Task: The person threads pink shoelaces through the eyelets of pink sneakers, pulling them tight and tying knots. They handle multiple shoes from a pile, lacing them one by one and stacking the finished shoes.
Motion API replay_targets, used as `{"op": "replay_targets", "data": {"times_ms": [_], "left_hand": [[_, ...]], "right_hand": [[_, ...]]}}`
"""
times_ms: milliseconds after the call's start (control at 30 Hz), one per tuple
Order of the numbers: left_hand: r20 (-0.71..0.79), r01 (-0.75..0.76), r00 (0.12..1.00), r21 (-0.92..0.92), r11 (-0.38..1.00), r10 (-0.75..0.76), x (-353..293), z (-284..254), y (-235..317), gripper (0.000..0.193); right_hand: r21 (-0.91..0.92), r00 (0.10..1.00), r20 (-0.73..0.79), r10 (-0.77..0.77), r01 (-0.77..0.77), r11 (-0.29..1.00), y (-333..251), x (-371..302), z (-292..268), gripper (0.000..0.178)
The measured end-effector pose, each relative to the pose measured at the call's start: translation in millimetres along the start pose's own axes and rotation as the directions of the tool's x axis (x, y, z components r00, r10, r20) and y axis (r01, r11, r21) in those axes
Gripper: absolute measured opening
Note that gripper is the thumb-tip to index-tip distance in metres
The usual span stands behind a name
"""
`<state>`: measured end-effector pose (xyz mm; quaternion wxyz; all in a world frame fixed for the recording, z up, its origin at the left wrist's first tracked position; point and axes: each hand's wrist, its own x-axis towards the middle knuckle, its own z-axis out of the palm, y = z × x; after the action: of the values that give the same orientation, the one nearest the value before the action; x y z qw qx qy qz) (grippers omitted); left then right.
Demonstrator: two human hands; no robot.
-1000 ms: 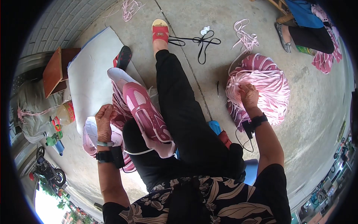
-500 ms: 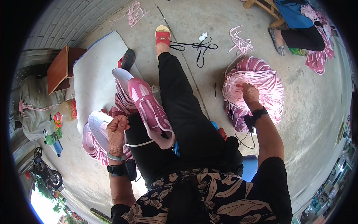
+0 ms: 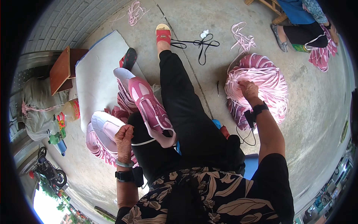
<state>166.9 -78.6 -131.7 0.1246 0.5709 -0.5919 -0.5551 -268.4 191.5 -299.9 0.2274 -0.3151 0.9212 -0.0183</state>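
My left hand [image 3: 124,137] is closed in a pinch beside my knee, next to a stack of pink-and-white shoe uppers [image 3: 100,128]. What its fingers hold, if anything, is too small to make out. A single pink shoe upper [image 3: 151,106] with white mesh lies along my thigh, over a white band [image 3: 143,142] round the leg. On the right, my right hand [image 3: 249,90] has its fingers closed on pale pink shoelaces [image 3: 266,87]. These laces spread in a thick heap over a bundle of darker pink uppers [image 3: 255,61].
Loose pink laces [image 3: 243,39] and a black cord [image 3: 204,44] lie on the concrete floor. A white sheet [image 3: 99,61], a red-and-black slipper [image 3: 128,58], a brown wooden box [image 3: 61,71] and a bottle [image 3: 71,110] are left. Another person [image 3: 307,35] sits far right with pink pieces.
My left hand has moved a little right and closer to my body. My right hand stays at the laces with a slight shift. The other person's hand now shows beside their pink pieces.
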Motion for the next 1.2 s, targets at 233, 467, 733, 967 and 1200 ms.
{"op": "replay_targets", "data": {"times_ms": [233, 467, 733, 967, 1200], "left_hand": [[-0.007, -0.187, 0.982, 0.17, 0.968, 0.191, 4.8, 8.9, -11.5, 0.005], [-0.083, -0.271, 0.949, 0.274, 0.923, 0.303, 3.8, 13.7, -23.0, 0.004], [-0.112, -0.294, 0.936, 0.279, 0.914, 0.335, 6.1, 17.5, -27.6, 0.006], [-0.129, -0.323, 0.918, 0.301, 0.897, 0.374, 5.7, 19.7, -30.7, 0.007], [-0.137, -0.367, 0.888, 0.365, 0.856, 0.439, 5.8, 21.8, -30.2, 0.007]], "right_hand": [[0.324, 0.994, 0.105, 0.017, -0.05, 0.945, 17.7, 9.2, 22.6, 0.02], [0.335, 0.99, 0.127, 0.066, -0.105, 0.936, 13.3, 11.3, 29.2, 0.02], [0.406, 0.994, -0.025, 0.105, -0.086, 0.91, 8.8, 3.6, 18.0, 0.018], [-0.056, 0.984, -0.118, -0.134, 0.128, 0.99, -6.3, 1.6, -8.8, 0.018], [0.105, 0.999, 0.048, -0.024, 0.019, 0.994, 8.0, 4.2, -15.5, 0.015]]}}
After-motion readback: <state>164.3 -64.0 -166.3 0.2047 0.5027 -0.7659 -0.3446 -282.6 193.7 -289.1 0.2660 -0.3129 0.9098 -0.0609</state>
